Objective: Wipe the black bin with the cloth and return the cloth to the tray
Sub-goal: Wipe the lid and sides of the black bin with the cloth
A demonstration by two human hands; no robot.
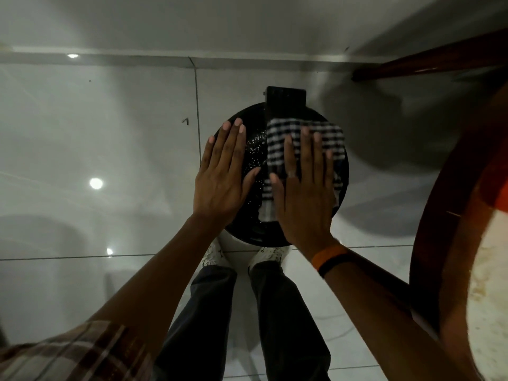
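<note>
Looking straight down here: the black bin (pixel 254 149) sits on the pale tiled floor (pixel 110 133) right in front of the person's shoes (pixel 270 254), round lid facing up, with a flat black tab (pixel 286 101) sticking out at the far edge. The checked cloth (pixel 308 136) lies spread over the right half of the lid, and the right hand (pixel 302 193) is pressed flat on top of it, fingers straight and together, pointing away from the body, so it isn't pinching or bunching the cloth at all, just pinning it under an open palm. The left hand (pixel 220 177) is also flat and open, resting on the bare left side of the lid with nothing in it, probably steadying the bin. The bit that matters for the next stroke: the cloth's long side runs near-to-far along the right hand, and the unwiped, speckled patch of lid lies just to the left of it, in the gap between the two hands. So the right hand is the one that has to carry the cloth sideways toward the left hand, which likely needs to lift off. No tray can be picked out for sure; a round wooden table edge (pixel 428 215) curves in on the right, and what's on it is too blurry to call.
</note>
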